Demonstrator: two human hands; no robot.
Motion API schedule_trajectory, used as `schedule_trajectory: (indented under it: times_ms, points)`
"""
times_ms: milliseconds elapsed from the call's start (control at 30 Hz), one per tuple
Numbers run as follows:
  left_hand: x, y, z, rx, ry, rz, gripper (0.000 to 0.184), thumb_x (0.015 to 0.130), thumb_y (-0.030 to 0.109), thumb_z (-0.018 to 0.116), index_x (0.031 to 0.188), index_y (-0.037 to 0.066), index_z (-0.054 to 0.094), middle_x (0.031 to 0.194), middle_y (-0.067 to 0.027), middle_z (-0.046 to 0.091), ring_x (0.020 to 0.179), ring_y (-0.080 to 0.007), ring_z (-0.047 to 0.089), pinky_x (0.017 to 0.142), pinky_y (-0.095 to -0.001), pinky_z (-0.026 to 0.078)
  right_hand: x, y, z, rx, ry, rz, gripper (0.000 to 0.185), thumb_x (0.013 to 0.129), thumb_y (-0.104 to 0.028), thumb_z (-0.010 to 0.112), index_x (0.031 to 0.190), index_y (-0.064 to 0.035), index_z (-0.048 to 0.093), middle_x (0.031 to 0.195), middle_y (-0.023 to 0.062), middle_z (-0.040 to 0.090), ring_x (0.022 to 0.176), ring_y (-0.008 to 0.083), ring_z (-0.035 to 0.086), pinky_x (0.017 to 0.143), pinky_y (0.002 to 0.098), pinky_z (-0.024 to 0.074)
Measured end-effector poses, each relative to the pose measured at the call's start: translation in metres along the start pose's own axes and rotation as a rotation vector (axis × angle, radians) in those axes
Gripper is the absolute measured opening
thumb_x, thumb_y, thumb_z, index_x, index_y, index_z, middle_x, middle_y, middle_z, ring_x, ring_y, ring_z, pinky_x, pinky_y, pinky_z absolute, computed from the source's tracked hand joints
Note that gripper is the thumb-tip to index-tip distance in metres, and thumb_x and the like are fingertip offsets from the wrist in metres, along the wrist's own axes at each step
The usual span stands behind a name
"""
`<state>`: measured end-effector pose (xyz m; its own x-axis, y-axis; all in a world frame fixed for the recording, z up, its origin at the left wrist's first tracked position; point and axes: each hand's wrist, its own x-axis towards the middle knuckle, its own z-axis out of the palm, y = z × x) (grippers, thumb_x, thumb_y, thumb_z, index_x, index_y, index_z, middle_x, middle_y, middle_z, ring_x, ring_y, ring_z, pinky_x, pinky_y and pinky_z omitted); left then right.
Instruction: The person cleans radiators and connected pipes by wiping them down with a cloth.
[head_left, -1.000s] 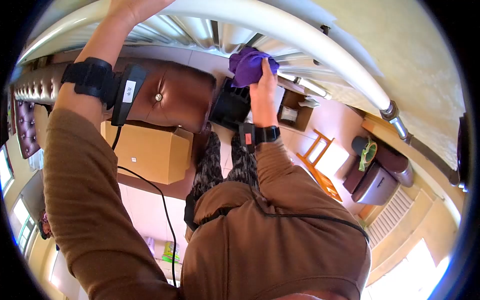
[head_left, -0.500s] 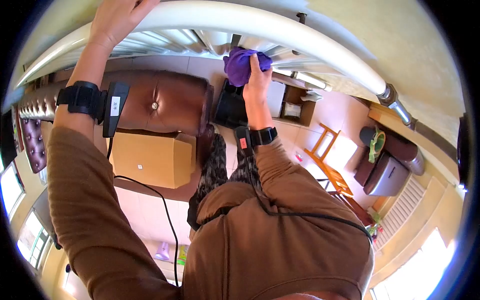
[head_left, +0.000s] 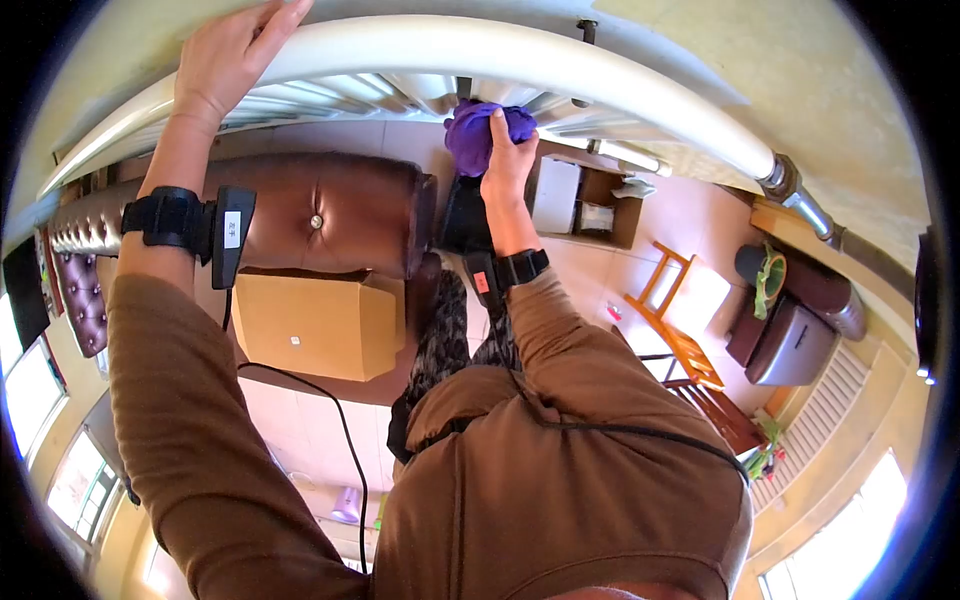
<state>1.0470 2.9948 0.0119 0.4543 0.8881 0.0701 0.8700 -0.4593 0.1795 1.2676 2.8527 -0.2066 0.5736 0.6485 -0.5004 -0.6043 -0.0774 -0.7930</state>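
My right hand [head_left: 511, 165] is closed around a bunched purple cloth [head_left: 470, 138], its thumb pressed on top. The cloth is against the fins [head_left: 400, 92] of a white radiator, just below its thick top pipe [head_left: 450, 42]. Over at the upper left, my left hand [head_left: 222, 62] lies on the same pipe with the thumb stretched out. Its other fingers reach over the pipe towards the wall and are partly cut off by the frame edge. Black straps with small devices and cables sit on both wrists.
Below the radiator stands a brown tufted leather bench [head_left: 320, 215], with a cardboard box [head_left: 315, 325] beside it. An open box with compartments [head_left: 610, 215] is on the tiled floor. To the right are a wooden chair [head_left: 670, 320] and a dark leather seat [head_left: 795, 340]. A metal pipe joint [head_left: 785, 185] ends the radiator pipe.
The view has shifted slightly, so the room sits a little lower and further right. My right hand and the purple cloth have moved slightly left along the radiator. My left hand stays on the pipe.
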Motion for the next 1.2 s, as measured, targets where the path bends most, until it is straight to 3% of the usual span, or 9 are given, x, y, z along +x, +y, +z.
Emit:
schedule_trajectory:
  times_ms: [233, 467, 533, 633, 833, 900, 1033, 1100, 1200]
  points:
    - [0.0, 0.001, 0.0, -0.028, -0.003, -0.001, 0.046, 0.088, 0.048, 0.038, 0.087, 0.011, 0.065, 0.081, -0.01, 0.064, 0.077, -0.0291, 0.06, 0.07, -0.0346, 0.045, 0.002, -0.002, -0.004, 0.09, -0.031, -0.036, 0.043, 0.081, -0.018, 0.066, 0.113, -0.0011, 0.042, 0.104, 0.0091, 0.053, 0.091, 0.0181, 0.055, 0.077, 0.0315, 0.0486]
    - [0.0, 0.001, -0.001, -0.031, -0.023, -0.01, 0.047, 0.088, 0.048, 0.037, 0.089, 0.011, 0.065, 0.083, -0.0101, 0.064, 0.079, -0.0281, 0.06, 0.072, -0.0332, 0.044, 0.003, -0.008, -0.005, 0.105, -0.05, 0.004, 0.039, 0.082, -0.017, 0.065, 0.111, -0.0021, 0.044, 0.102, 0.0091, 0.054, 0.09, 0.0186, 0.056, 0.076, 0.0317, 0.0496]
    - [-0.001, -0.001, 0.0, -0.041, -0.003, 0.0, 0.047, 0.089, 0.048, 0.037, 0.089, 0.011, 0.065, 0.083, -0.0102, 0.064, 0.079, -0.0282, 0.06, 0.072, -0.0331, 0.044, 0.005, -0.004, -0.005, 0.108, -0.05, 0.092, 0.05, 0.08, -0.017, 0.067, 0.117, -0.0019, 0.037, 0.106, 0.0107, 0.051, 0.093, 0.0195, 0.054, 0.079, 0.0328, 0.0472]
    - [0.001, -0.003, -0.002, -0.038, -0.027, -0.011, 0.046, 0.089, 0.047, 0.036, 0.09, 0.01, 0.064, 0.083, -0.0104, 0.064, 0.08, -0.0282, 0.06, 0.072, -0.0331, 0.044, 0.024, 0.013, -0.018, 0.138, -0.091, 0.182, 0.046, 0.08, -0.013, 0.066, 0.115, -0.0024, 0.039, 0.104, 0.0113, 0.052, 0.09, 0.0208, 0.056, 0.076, 0.0342, 0.0492]
    - [-0.001, -0.005, 0.001, -0.034, -0.018, 0.002, 0.045, 0.089, 0.045, 0.037, 0.093, 0.01, 0.064, 0.084, -0.0103, 0.064, 0.08, -0.0271, 0.06, 0.072, -0.0319, 0.044, 0.002, -0.021, -0.027, 0.282, -0.081, 0.272, 0.033, 0.082, -0.016, 0.056, 0.111, -0.0055, 0.044, 0.103, 0.009, 0.054, 0.088, 0.0224, 0.058, 0.074, 0.0368, 0.0503]
    - [-0.001, -0.001, 0.001, -0.087, -0.011, -0.018, 0.044, 0.09, 0.045, 0.037, 0.092, 0.009, 0.064, 0.084, -0.0099, 0.064, 0.079, -0.0265, 0.061, 0.072, -0.0313, 0.045, -0.032, -0.063, 0.002, 0.491, -0.226, 0.246, 0.03, 0.085, -0.02, 0.051, 0.111, -0.0081, 0.044, 0.101, 0.0089, 0.055, 0.09, 0.0224, 0.057, 0.077, 0.0369, 0.0497]
    - [0.001, 0.003, -0.002, 0.049, -0.046, -0.006, 0.044, 0.09, 0.044, 0.038, 0.091, 0.009, 0.064, 0.083, -0.01, 0.064, 0.079, -0.0265, 0.061, 0.071, -0.0312, 0.045, -0.026, -0.048, 0.034, 0.419, 0.087, 0.171, 0.034, 0.088, -0.024, 0.042, 0.12, -0.0107, 0.039, 0.114, 0.0086, 0.05, 0.101, 0.0248, 0.053, 0.086, 0.0395, 0.0455]
    - [0.0, 0.004, 0.001, -0.004, 0.027, -0.016, 0.052, 0.086, 0.056, 0.033, 0.084, 0.013, 0.063, 0.076, -0.0091, 0.063, 0.075, -0.0311, 0.058, 0.066, -0.0375, 0.044, -0.012, -0.028, 0.037, 0.429, 0.108, 0.241, 0.036, 0.09, -0.024, 0.038, 0.122, -0.0093, 0.039, 0.116, 0.0096, 0.05, 0.104, 0.0254, 0.051, 0.088, 0.0391, 0.0438]
    - [0.001, 0.001, 0.002, -0.035, 0.05, 0.015, 0.052, 0.086, 0.055, 0.034, 0.083, 0.012, 0.063, 0.072, -0.0086, 0.062, 0.072, -0.0313, 0.058, 0.064, -0.0369, 0.044, 0.019, 0.013, 0.036, 0.447, 0.183, 0.314, 0.037, 0.09, -0.026, 0.039, 0.122, -0.0075, 0.04, 0.116, 0.0098, 0.05, 0.104, 0.025, 0.051, 0.089, 0.0385, 0.0428]
